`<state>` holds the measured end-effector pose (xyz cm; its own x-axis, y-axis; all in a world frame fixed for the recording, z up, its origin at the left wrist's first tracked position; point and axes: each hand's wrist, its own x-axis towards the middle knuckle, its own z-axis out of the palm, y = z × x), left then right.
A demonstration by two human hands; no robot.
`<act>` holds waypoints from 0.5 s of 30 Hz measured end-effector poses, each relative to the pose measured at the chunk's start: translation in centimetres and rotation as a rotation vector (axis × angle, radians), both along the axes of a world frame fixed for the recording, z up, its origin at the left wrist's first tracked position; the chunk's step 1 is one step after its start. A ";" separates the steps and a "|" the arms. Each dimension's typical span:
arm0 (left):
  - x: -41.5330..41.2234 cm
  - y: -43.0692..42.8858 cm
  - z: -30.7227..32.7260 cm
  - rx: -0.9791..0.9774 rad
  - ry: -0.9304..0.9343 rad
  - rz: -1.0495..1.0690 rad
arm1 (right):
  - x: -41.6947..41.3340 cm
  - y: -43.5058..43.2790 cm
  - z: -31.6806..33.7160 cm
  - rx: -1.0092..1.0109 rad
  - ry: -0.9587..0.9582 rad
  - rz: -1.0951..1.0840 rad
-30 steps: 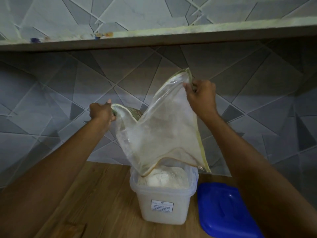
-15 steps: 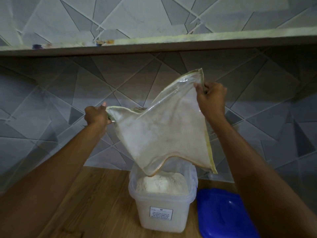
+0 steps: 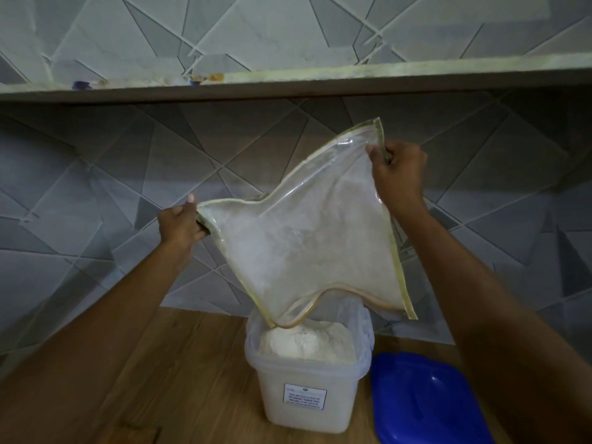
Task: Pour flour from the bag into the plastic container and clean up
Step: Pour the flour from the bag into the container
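A clear flour bag [image 3: 314, 238] with yellowish seams hangs upside down, dusted white inside and nearly flat. My left hand [image 3: 181, 225] grips its lower left corner. My right hand [image 3: 398, 174] pinches the upper right corner, held higher. The bag's open mouth dips to the rim of a translucent plastic container [image 3: 307, 395] that stands on the wooden counter. A mound of flour [image 3: 304, 342] fills the container up to its top. A small white label sits on the container's front.
A blue lid [image 3: 429, 398] lies on the wooden counter [image 3: 160, 379] right of the container. A tiled wall [image 3: 96, 203] rises just behind, and a shelf [image 3: 288, 81] juts out above the bag.
Both hands have pulled apart, stretching the bag flatter and wider. My right hand has moved right and a little down; the bag's mouth stays over the container.
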<state>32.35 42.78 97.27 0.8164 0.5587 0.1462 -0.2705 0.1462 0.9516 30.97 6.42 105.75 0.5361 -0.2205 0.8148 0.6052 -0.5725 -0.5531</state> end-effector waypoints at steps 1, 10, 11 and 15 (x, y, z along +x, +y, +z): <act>-0.2 -0.1 -0.5 -0.026 -0.033 -0.043 | 0.1 0.2 0.3 0.018 -0.008 0.007; -1.2 -1.8 -4.1 -0.126 -0.134 -0.035 | 1.2 1.3 1.1 0.084 0.000 0.102; -1.1 -1.8 -3.9 -0.084 -0.137 -0.014 | 1.3 1.1 1.0 0.076 0.001 0.103; -0.5 -0.3 -3.1 0.307 -0.095 0.125 | 1.7 0.3 0.9 -0.019 0.014 0.008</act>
<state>31.88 42.46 94.20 0.7189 0.5718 0.3951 -0.3574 -0.1835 0.9158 32.70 6.70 106.61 0.5489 -0.2006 0.8114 0.6026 -0.5778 -0.5505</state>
